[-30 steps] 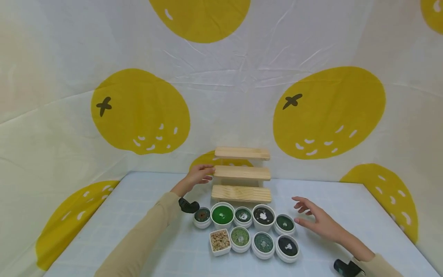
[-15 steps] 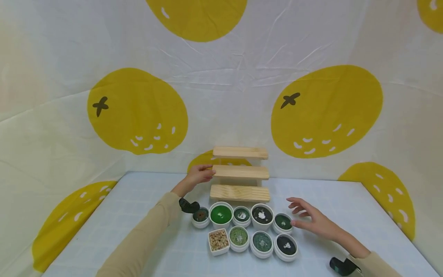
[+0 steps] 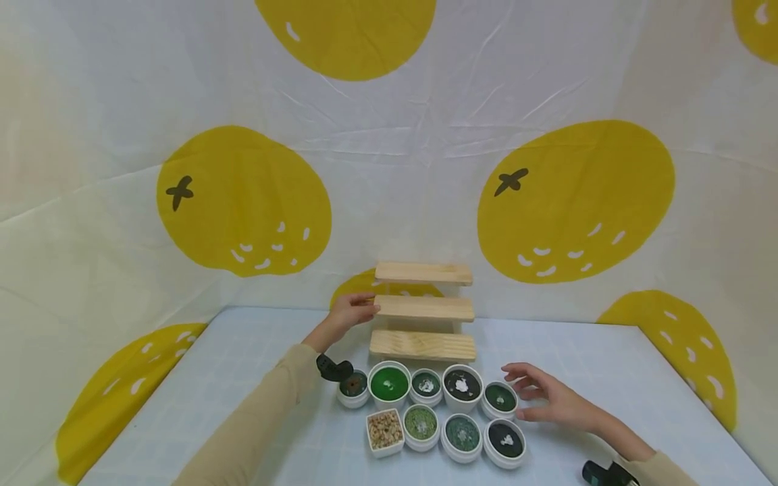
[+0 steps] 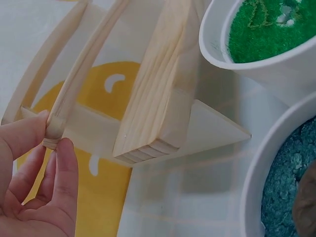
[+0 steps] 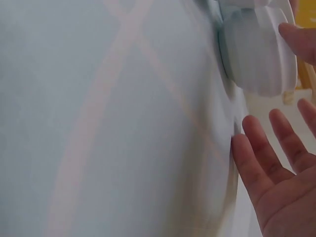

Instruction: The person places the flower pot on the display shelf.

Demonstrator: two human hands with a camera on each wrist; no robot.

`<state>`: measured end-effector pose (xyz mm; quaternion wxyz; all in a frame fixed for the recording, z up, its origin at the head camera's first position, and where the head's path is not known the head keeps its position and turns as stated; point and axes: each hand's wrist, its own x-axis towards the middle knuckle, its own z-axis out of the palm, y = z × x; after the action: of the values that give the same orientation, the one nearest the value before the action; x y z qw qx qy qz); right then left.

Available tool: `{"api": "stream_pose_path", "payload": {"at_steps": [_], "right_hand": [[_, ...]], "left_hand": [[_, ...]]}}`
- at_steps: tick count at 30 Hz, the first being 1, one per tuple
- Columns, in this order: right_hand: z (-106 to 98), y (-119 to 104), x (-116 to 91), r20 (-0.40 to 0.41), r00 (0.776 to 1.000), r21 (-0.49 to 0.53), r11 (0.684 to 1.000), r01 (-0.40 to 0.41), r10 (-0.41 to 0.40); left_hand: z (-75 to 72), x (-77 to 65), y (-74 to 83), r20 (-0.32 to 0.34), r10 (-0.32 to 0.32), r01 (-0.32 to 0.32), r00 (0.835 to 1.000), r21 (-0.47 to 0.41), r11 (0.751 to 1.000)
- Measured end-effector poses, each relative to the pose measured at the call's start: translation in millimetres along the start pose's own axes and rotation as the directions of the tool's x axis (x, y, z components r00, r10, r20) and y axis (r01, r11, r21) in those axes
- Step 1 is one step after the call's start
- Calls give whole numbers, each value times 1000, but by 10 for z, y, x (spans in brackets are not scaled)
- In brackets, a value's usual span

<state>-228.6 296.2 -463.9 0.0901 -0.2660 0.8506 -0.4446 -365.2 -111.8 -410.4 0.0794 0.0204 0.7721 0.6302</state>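
A light wooden three-tier shelf [image 3: 424, 308] stands at the table's back. My left hand [image 3: 350, 313] is at the left end of its middle board; in the left wrist view, thumb and fingers pinch that board end [image 4: 56, 123]. My right hand [image 3: 556, 403] is spread beside a small white pot with a dark green top [image 3: 500, 397], the rightmost of the back row. In the right wrist view, the thumb overlaps a white pot's rim [image 5: 256, 54] and the other fingers [image 5: 256, 148] are apart and nearly straight. I cannot tell whether the thumb touches it.
In front of the shelf stand several white pots, among them a taller one with bright green [image 3: 390, 384] and one with black [image 3: 462, 385]. A square dish of tan bits [image 3: 385, 430] is at the front left. A fruit-print cloth [image 3: 401, 189] hangs behind.
My right hand has moved slightly left, closer to the rightmost back pot. The left fingers, earlier straighter beside the middle board, now pinch its end. The shelf and pots stay in place.
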Motion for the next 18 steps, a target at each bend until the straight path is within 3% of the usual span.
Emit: {"api": "stream_pose_path", "payload": {"at_steps": [12, 18], "right_hand": [[46, 45, -20, 26, 994, 70, 992, 105, -107], [65, 66, 6, 36, 995, 71, 994, 85, -88]], "left_hand": [[31, 5, -48, -16, 14, -15, 1000, -67, 998], [38, -4, -32, -26, 25, -27, 999, -73, 997]]}}
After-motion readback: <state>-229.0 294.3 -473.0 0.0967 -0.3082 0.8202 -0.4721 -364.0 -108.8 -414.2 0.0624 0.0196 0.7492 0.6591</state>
